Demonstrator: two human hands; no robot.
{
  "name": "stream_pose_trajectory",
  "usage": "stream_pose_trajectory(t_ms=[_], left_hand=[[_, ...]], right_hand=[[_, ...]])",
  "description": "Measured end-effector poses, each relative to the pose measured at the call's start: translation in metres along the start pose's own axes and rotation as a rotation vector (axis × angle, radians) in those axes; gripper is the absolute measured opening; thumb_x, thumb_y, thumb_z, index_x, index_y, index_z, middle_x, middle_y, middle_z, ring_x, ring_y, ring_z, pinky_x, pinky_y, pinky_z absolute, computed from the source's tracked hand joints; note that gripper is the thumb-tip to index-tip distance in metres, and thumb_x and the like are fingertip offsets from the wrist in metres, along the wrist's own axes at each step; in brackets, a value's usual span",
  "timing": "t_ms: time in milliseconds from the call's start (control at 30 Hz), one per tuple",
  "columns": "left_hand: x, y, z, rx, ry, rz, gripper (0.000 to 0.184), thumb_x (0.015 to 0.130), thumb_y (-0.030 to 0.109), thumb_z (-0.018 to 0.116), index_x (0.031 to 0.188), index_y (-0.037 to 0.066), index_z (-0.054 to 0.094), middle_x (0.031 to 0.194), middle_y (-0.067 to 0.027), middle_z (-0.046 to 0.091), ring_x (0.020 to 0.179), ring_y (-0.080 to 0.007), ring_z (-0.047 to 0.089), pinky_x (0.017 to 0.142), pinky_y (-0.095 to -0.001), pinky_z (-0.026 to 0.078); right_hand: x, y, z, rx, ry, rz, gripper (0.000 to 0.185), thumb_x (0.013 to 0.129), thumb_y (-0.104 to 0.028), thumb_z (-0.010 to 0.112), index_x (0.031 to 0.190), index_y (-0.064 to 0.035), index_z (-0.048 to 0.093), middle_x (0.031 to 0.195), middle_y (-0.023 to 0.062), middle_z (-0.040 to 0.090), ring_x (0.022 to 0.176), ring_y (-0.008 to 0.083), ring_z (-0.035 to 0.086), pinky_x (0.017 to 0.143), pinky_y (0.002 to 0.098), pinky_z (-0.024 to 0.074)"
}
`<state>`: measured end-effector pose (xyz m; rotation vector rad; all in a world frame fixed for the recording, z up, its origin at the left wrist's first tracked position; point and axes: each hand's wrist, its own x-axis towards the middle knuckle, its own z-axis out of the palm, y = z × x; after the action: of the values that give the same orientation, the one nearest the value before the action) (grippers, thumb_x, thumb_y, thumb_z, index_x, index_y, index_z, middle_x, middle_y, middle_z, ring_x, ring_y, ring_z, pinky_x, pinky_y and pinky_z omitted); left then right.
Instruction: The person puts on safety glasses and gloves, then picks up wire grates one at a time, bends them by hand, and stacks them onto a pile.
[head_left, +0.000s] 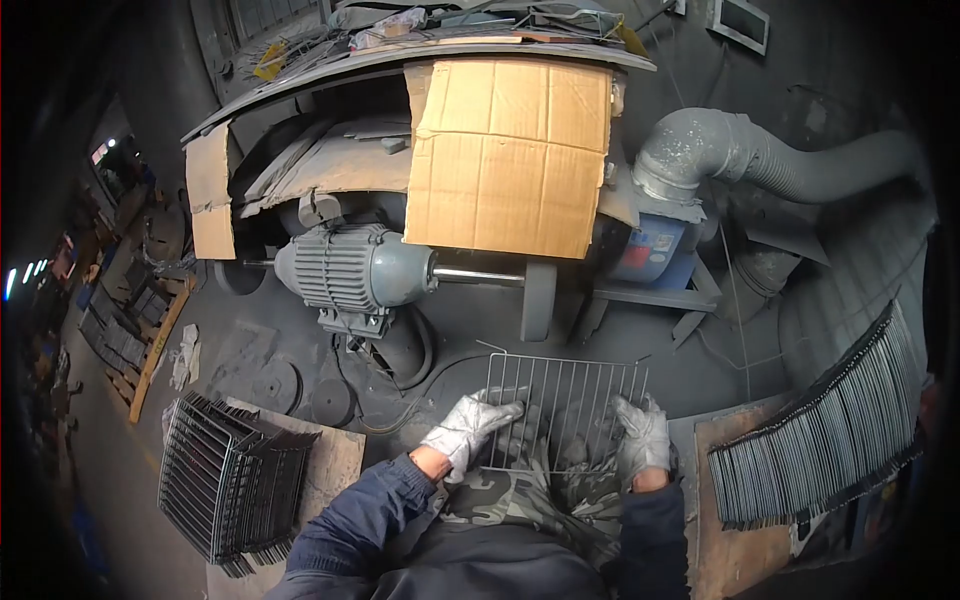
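Observation:
A wire rack with thin parallel bars is held out over the lap, between both hands. My left hand, in a pale work glove, is closed on the rack's left edge. The right edge is gripped by my right hand, gloved the same way. Beyond the rack stands a motor with a shaft running to a wheel. A cardboard sheet hangs above the shaft.
Stacked racks stand on a board at the lower left. More racks lean in a long row on the right. A ribbed duct joins a blue blower at the back right. A pallet lies far left.

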<state>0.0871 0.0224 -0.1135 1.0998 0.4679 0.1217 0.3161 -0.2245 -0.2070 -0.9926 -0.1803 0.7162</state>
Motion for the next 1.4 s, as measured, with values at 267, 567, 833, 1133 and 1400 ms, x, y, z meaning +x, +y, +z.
stream_pose_trajectory(t_ms=[267,567,833,1133,1400], left_hand=[[0.035,-0.018,-0.017,-0.043,0.413,0.019,0.029,0.096,0.018,0.074,0.119,0.005,0.062,0.094,-0.0090,0.074,0.069,-0.0175,0.070,0.061,-0.0323,0.059],[0.113,-0.061,-0.029,0.362,0.441,-0.007,0.035,0.088,0.029,0.083,0.105,0.003,0.068,0.087,-0.0063,0.075,0.077,-0.0183,0.071,0.070,-0.0327,0.058],[0.107,-0.042,-0.039,0.265,0.424,0.007,0.032,0.092,0.028,0.080,0.105,0.003,0.065,0.076,-0.0057,0.069,0.060,-0.0167,0.066,0.053,-0.0329,0.054],[0.074,-0.037,-0.109,0.081,0.482,-0.080,0.025,0.093,0.024,0.079,0.096,0.003,0.067,0.076,-0.0069,0.071,0.058,-0.0167,0.066,0.052,-0.0335,0.055],[0.126,-0.081,-0.041,0.357,0.395,0.163,0.019,0.093,0.021,0.079,0.098,0.007,0.067,0.079,-0.0037,0.070,0.065,-0.0132,0.064,0.057,-0.0309,0.052]], right_hand=[[0.040,0.016,0.037,-0.212,0.014,0.110,0.045,0.087,0.004,0.076,0.129,0.0004,0.058,0.109,0.0115,0.071,0.092,0.0208,0.070,0.085,0.0340,0.0589],[0.048,-0.009,0.047,-0.439,0.309,0.133,0.041,0.092,-0.015,0.078,0.127,-0.0064,0.058,0.095,0.0073,0.069,0.076,0.0197,0.068,0.068,0.0377,0.0580],[0.069,-0.002,0.074,-0.440,0.304,0.182,0.031,0.092,-0.014,0.077,0.120,-0.0076,0.065,0.087,0.0030,0.068,0.069,0.0176,0.065,0.060,0.0352,0.0551],[0.077,0.050,0.134,-0.524,0.283,0.287,0.032,0.090,-0.006,0.077,0.119,0.0003,0.064,0.095,0.0066,0.071,0.077,0.0146,0.063,0.069,0.0324,0.0538],[0.073,-0.005,0.078,-0.420,0.370,0.163,0.037,0.089,-0.011,0.080,0.119,0.0029,0.063,0.099,0.0075,0.072,0.082,0.0184,0.066,0.078,0.0341,0.0562]])
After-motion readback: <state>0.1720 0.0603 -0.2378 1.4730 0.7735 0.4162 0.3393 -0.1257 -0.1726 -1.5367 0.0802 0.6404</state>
